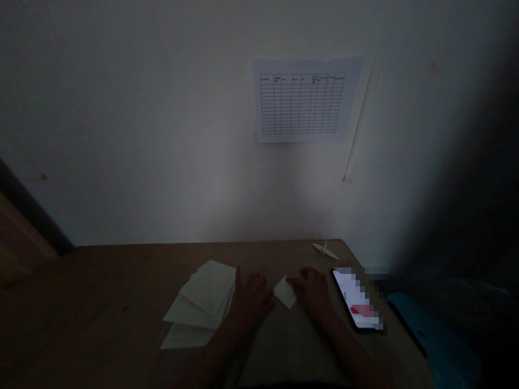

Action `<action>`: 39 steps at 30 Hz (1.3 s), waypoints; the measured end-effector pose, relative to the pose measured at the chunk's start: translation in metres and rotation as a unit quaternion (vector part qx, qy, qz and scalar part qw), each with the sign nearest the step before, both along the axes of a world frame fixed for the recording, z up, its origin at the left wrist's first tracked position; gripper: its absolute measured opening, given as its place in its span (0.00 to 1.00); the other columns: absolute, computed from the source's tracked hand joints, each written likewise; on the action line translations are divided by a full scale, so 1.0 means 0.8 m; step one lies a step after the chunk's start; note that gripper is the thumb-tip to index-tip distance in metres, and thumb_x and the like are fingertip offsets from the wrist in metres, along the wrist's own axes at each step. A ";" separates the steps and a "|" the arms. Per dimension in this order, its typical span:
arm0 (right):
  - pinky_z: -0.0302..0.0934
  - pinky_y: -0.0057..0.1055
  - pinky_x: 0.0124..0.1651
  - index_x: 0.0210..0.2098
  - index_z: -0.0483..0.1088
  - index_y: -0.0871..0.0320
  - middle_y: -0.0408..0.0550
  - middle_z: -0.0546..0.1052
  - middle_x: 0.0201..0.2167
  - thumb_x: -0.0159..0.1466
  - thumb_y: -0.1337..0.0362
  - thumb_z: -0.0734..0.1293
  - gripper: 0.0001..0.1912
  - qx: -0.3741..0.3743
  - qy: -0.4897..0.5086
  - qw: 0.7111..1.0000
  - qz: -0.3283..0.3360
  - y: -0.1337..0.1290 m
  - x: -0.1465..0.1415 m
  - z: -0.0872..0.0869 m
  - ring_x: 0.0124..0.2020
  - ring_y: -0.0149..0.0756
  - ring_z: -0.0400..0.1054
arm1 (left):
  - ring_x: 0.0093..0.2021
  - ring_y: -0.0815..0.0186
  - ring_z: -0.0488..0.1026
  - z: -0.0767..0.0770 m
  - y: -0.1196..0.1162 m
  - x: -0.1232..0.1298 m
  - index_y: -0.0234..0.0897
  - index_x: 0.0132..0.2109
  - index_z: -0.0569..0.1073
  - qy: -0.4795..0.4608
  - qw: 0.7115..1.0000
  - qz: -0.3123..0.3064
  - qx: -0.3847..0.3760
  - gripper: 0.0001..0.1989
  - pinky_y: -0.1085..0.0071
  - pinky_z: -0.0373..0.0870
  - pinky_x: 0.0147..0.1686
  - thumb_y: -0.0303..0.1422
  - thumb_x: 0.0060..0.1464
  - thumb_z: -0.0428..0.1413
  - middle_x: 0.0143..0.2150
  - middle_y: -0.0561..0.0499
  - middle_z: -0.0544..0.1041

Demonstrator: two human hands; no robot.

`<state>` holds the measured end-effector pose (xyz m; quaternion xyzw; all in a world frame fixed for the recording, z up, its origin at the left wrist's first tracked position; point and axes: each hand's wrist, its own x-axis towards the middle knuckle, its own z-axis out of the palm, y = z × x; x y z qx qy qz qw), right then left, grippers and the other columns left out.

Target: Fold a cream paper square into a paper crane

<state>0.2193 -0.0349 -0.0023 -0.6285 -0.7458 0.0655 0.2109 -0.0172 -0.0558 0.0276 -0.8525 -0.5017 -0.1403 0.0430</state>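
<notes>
A small white paper square (285, 293), folded and turned with its corners pointing up and down, lies on the table between my hands. My left hand (252, 296) rests at its left corner, index finger stretched out and the fingers apart. On the other side, my right hand (314, 290) has its fingertips closed at the paper's upper right edge. Beside my left forearm several larger white paper sheets (198, 297) are fanned out, partly covered by that hand and arm. The dim light hides the paper's fold lines.
A folded paper crane (325, 250) sits near the table's back right corner. A lit phone (357, 300) lies right of my right hand. Beyond the table's right edge is a blue seat-like object (436, 337). A printed table sheet (302, 102) hangs on the wall behind.
</notes>
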 end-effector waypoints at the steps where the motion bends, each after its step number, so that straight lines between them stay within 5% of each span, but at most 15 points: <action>1: 0.49 0.52 0.65 0.54 0.76 0.33 0.50 0.71 0.58 0.70 0.58 0.65 0.16 -0.001 -0.001 1.000 -0.001 0.000 0.000 -0.001 0.61 0.50 0.61 | 0.64 0.46 0.65 -0.001 0.003 0.000 0.55 0.50 0.81 -0.004 1.000 0.002 0.001 0.11 0.27 0.24 0.67 0.43 0.62 0.60 0.57 0.47 0.77; 12: 0.47 0.55 0.66 0.58 0.72 0.31 0.50 0.68 0.63 0.71 0.59 0.64 0.19 0.007 -0.038 0.999 -0.002 -0.004 -0.006 0.000 0.65 0.52 0.57 | 0.68 0.46 0.62 -0.009 0.044 0.034 0.57 0.60 0.75 0.000 1.000 -0.001 -0.002 0.18 0.27 0.35 0.66 0.46 0.64 0.58 0.67 0.45 0.70; 25: 0.46 0.57 0.65 0.52 0.77 0.37 0.54 0.72 0.57 0.71 0.60 0.63 0.16 0.004 -0.038 0.999 -0.025 -0.004 -0.010 0.013 0.63 0.54 0.60 | 0.66 0.48 0.66 -0.006 0.032 0.038 0.57 0.57 0.76 -0.019 1.000 -0.015 0.018 0.14 0.26 0.31 0.67 0.42 0.66 0.56 0.67 0.50 0.71; 39: 0.47 0.51 0.63 0.50 0.79 0.38 0.52 0.72 0.49 0.70 0.60 0.64 0.15 -0.013 -0.042 0.999 -0.011 -0.040 0.030 0.024 0.55 0.49 0.64 | 0.65 0.47 0.66 -0.019 0.034 0.037 0.56 0.58 0.76 -0.023 0.999 -0.001 0.027 0.15 0.26 0.32 0.66 0.43 0.68 0.53 0.65 0.48 0.73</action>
